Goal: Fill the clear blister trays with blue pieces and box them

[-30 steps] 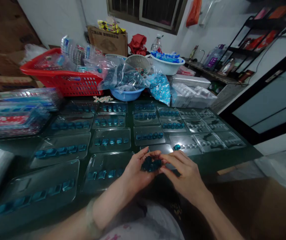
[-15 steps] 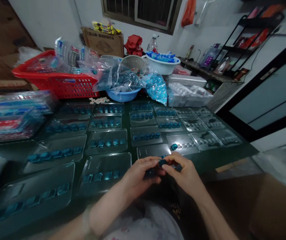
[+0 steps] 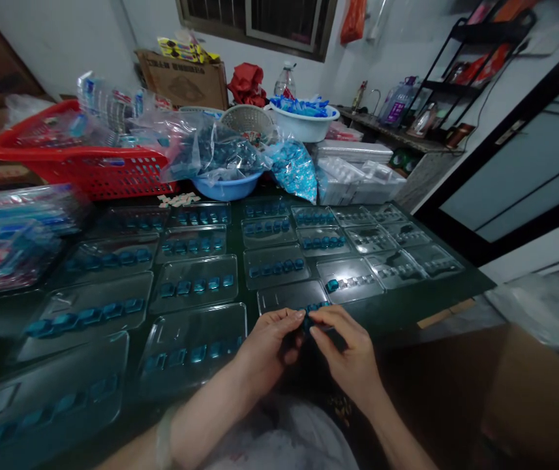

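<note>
My left hand and my right hand meet near the table's front edge. Between their fingertips is a small dark teal block-like piece, pinched from both sides and partly covered by the fingers. Just behind the hands lies a clear plastic tray with teal pieces showing at its near edge. To the right, another clear tray has a single teal piece at the left of its row of moulded pockets. Left of my hands, a clear tray carries a row of several teal pieces.
Rows of similar trays cover the dark green table. At the back stand a red basket of packaging, a blue basin under a plastic bag, a bag of blue pieces and white trays. Flat packs are stacked left.
The view has shifted slightly. My fingers have changed their hold on the teal piece, and my right hand's thumb and forefinger are spread further apart. More teal pieces show behind my fingertips.
</note>
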`<state>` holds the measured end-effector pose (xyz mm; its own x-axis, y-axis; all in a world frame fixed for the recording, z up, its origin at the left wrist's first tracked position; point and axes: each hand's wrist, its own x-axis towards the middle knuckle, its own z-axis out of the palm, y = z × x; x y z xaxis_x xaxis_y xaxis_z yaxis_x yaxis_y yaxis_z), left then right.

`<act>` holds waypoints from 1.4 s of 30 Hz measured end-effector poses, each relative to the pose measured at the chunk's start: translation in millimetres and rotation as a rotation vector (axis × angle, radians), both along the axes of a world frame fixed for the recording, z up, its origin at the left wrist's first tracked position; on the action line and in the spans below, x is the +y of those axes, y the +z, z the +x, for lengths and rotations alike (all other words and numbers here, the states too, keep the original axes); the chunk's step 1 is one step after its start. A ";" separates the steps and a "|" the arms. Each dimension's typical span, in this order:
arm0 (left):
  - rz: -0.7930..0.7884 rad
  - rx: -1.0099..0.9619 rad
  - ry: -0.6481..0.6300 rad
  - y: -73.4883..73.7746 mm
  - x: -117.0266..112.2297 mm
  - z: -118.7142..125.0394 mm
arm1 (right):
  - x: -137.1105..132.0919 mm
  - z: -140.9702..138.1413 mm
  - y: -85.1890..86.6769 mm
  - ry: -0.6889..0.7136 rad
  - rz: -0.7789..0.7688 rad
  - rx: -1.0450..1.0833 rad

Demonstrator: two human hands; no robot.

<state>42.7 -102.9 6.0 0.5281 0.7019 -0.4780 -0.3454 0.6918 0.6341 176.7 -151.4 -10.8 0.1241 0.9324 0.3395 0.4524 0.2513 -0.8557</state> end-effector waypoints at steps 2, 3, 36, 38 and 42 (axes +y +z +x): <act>-0.111 -0.014 -0.005 -1.0 3.0 3.0 | -2.3 2.8 -1.3 0.069 0.023 -0.087; -0.163 -0.028 -0.012 -1.5 4.1 5.0 | -3.3 4.3 -2.0 0.073 0.030 -0.117; -0.081 -0.055 -0.099 -2.3 14.9 -3.3 | 63.5 86.2 -26.3 -0.397 -0.226 -0.990; -0.093 -0.077 -0.084 -3.4 15.3 -3.7 | 63.7 87.1 -25.9 -0.406 -0.240 -0.999; -0.145 -0.157 -0.010 -0.1 16.9 -4.2 | 61.0 87.6 -20.6 -0.461 -0.200 -0.969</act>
<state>38.5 -86.0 5.8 0.6104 0.6260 -0.4853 -0.4247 0.7758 0.4667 264.3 -90.4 -31.4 0.2372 0.9140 0.3292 0.9714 -0.2190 -0.0921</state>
